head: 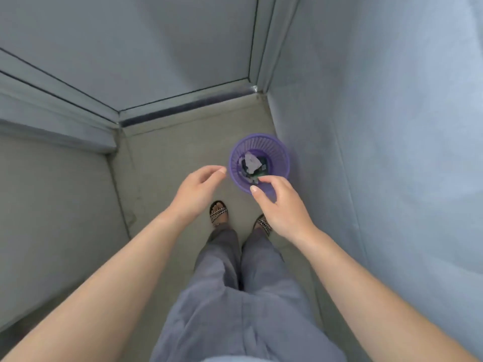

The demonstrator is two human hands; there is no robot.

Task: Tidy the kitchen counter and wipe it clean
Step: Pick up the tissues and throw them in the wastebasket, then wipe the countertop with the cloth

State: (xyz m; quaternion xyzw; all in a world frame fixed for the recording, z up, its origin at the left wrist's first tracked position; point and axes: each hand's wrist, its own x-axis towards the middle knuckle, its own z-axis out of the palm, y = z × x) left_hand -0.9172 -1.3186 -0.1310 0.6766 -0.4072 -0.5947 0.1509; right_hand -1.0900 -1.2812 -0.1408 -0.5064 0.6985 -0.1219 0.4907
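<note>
A purple slatted plastic waste bin point(277, 150) stands on the floor against the right wall. Crumpled white and dark rubbish point(252, 163) lies inside it, with a small green-and-white scrap near its front edge. My right hand point(281, 205) hovers over the bin's near rim, fingers curled and apart, thumb and forefinger tips close to that scrap; I cannot see it gripping anything. My left hand point(197, 190) is to the left of the bin, palm down, fingers loosely spread, holding nothing.
A grey wall point(392, 126) runs along the right. A closed grey door with a metal threshold point(183, 105) lies ahead. A raised grey ledge point(52, 192) lies to the left. My feet in checked sandals point(218, 212) stand on the beige floor just behind the bin.
</note>
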